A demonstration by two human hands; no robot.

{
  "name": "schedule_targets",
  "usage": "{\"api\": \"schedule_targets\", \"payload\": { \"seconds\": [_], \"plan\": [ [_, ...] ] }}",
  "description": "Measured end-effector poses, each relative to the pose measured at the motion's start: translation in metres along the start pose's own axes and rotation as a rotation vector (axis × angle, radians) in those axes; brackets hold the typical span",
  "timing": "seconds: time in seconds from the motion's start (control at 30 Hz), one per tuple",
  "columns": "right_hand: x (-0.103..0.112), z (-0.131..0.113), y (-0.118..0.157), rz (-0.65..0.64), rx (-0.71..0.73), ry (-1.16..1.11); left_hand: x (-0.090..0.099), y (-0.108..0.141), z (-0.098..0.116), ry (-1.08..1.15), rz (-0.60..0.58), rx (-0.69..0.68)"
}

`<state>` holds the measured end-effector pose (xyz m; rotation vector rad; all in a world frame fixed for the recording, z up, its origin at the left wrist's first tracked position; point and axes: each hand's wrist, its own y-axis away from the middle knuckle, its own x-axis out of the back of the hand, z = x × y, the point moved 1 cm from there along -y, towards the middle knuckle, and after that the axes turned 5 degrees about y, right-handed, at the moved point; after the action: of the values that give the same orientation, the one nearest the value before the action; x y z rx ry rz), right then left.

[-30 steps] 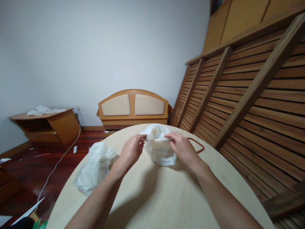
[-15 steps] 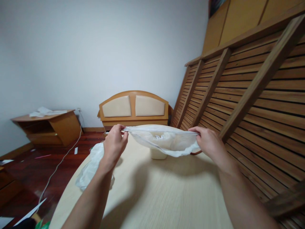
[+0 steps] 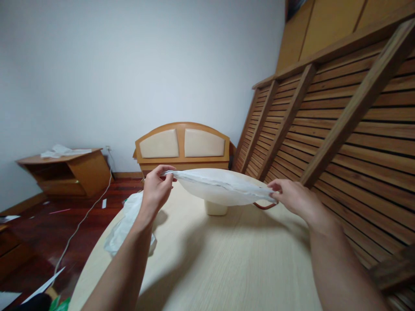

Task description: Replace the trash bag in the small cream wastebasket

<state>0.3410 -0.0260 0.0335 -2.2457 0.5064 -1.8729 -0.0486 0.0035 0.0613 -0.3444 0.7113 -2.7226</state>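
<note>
White plastic bag [image 3: 220, 190], center of frame, stretched between your hands, its lower edge hiding the top of a pale container [image 3: 215, 210]; can't tell if they touch. Your left hand [image 3: 158, 185] pinches one end, your right hand [image 3: 292, 196] the other, fingertips closed on film. Pulling harder could tear it or slip it loose; lowering it may tip the container. Left forearm could drag the crumpled bag [image 3: 125, 224], lower left.
</note>
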Motion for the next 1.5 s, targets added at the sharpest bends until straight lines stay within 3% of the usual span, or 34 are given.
{"api": "schedule_targets", "payload": {
  "seconds": [0.13,0.27,0.33,0.5,0.7,0.9,1.03,1.17,1.3,1.5],
  "plan": [
    [0.005,-0.018,0.006,-0.017,0.142,-0.067,-0.003,0.004,0.006,0.016,-0.002,-0.018],
    [0.007,-0.058,0.019,-0.013,0.43,-0.179,-0.006,0.007,0.008,-0.009,-0.03,-0.046],
    [0.005,-0.079,0.025,-0.012,0.461,-0.167,-0.007,0.007,0.007,-0.013,-0.029,-0.051],
    [-0.013,-0.11,0.031,0.025,0.462,-0.043,-0.007,0.007,0.005,-0.004,-0.012,-0.05],
    [-0.036,-0.11,0.02,0.087,0.467,0.088,-0.006,0.008,0.008,0.003,-0.011,-0.052],
    [-0.019,-0.109,0.022,0.054,0.384,-0.072,-0.007,0.005,0.004,0.001,-0.005,-0.051],
    [-0.004,-0.109,0.031,-0.081,0.466,-0.201,-0.006,0.002,0.0,0.014,0.039,-0.069],
    [-0.002,-0.107,0.038,-0.166,0.536,-0.134,-0.007,0.004,0.002,0.065,0.057,-0.058],
    [-0.006,-0.117,0.045,-0.063,0.53,-0.075,-0.012,0.011,0.01,0.155,0.003,-0.034],
    [-0.025,-0.15,0.059,0.124,0.446,-0.074,-0.017,0.02,0.022,0.177,-0.041,-0.012]
  ]
}}
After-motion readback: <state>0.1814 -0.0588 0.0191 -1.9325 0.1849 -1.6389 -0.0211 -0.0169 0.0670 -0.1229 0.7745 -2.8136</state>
